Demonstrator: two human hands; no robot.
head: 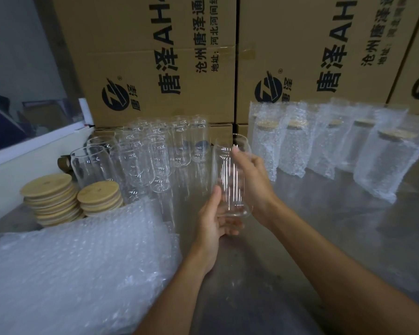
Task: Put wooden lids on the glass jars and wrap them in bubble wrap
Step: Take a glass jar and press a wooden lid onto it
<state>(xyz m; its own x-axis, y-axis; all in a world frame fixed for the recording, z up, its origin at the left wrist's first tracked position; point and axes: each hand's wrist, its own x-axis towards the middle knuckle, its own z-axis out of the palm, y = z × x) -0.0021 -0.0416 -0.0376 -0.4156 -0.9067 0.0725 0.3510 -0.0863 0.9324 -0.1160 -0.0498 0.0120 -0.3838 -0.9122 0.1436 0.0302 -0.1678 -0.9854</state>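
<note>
Both hands hold one clear, tall, lidless glass jar (231, 175), lifted above the grey metal table (288, 238). Left hand (215, 221) cups the base from below, thumb up the near side wall; right hand (250, 175) wraps the far side, fingertips near the rim. Grip: both hands closed on the jar, nothing else held.

Step in hand, as judged: fit a lid. Best kept upright, left hand bearing the weight at the base, so the right can let go and fetch a lid. Glass is smooth; a one-hand hold should be firm before release.

Two stacks of round pale wooden lids (70, 197) lie well to the left of the grip, beyond the pile of clear bubble wrap sheets (78, 262) lying lower left. A cluster of bare clear glass jars (150, 153) stands between lids and grip, close on the left: a reach across could knock them. To the right, a row of lidded jars in bubble wrap sleeves (336, 146). Printed brown cardboard boxes (169, 56) stand behind.
</note>
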